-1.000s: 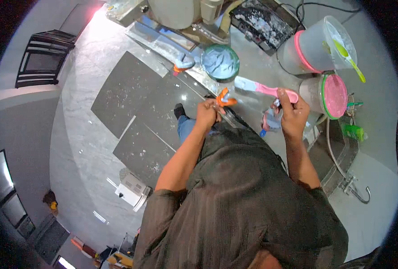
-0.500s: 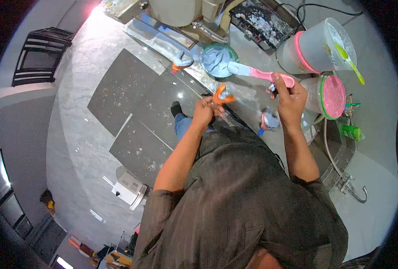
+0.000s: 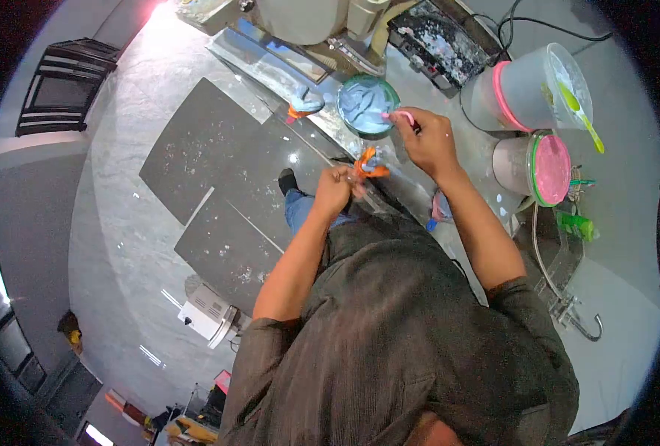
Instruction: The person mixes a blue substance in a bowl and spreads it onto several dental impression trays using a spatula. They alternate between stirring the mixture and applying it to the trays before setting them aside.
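My left hand (image 3: 334,187) is closed on an orange dental impression tray (image 3: 373,172), holding it near the counter's edge. Some pale blue-grey paste shows in the tray. My right hand (image 3: 428,145) grips a pink-handled spatula (image 3: 402,115) over the green mixing bowl (image 3: 397,93). Its blade is down at the blue-grey paste (image 3: 363,105) and cannot be made out. To the left of the bowl, another orange tray (image 3: 296,113) carries a mound of the same paste. Partly hidden behind my right forearm is a blue-handled tray (image 3: 432,223) with paste.
Right of the bowl stand a clear bucket (image 3: 519,93) with a lime-green spoon (image 3: 579,111) and a pink-lidded tub (image 3: 553,169). A paste-spattered black device (image 3: 441,44) sits at the back. Beyond the tub are a sink tap (image 3: 579,320) and a green bottle (image 3: 576,226).
My right hand has moved left and brought the spatula from beside the bowl down into the paste. My left hand stays nearly in place with the orange tray.
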### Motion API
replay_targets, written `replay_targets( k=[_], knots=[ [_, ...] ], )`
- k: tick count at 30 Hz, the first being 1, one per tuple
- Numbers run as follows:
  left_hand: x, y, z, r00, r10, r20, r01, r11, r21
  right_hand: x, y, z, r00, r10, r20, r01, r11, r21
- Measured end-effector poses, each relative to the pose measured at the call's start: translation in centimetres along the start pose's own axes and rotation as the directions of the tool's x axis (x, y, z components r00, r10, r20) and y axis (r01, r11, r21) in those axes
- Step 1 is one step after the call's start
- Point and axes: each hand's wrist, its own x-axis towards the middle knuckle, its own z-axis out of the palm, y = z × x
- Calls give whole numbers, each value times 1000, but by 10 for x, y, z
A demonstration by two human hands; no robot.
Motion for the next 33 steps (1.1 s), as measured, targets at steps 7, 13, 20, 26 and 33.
replay_targets(
  k=[7, 13, 20, 26, 33],
  knots=[
    [-10, 18, 6, 994, 14, 108, -1, 993, -118, 4, 10, -4, 903, 415, 113, -421, 796, 435],
    [4, 7, -2, 998, -36, 61, 40, 997, -70, 2, 15, -44, 802, 560, 207, -534, 519, 667],
    [-5, 5, 7, 997, 19, 81, -4, 984, -179, -38, 4, -67, 821, 551, 154, -502, 565, 655],
    [1, -6, 6, 992, 45, -121, -30, 993, 117, -63, -3, -62, 830, 533, 165, -523, 639, 564],
    [5, -2, 6, 996, 6, -91, 4, 995, 104, -77, -22, -30, 983, 182, 21, -181, 953, 242]
  ],
)
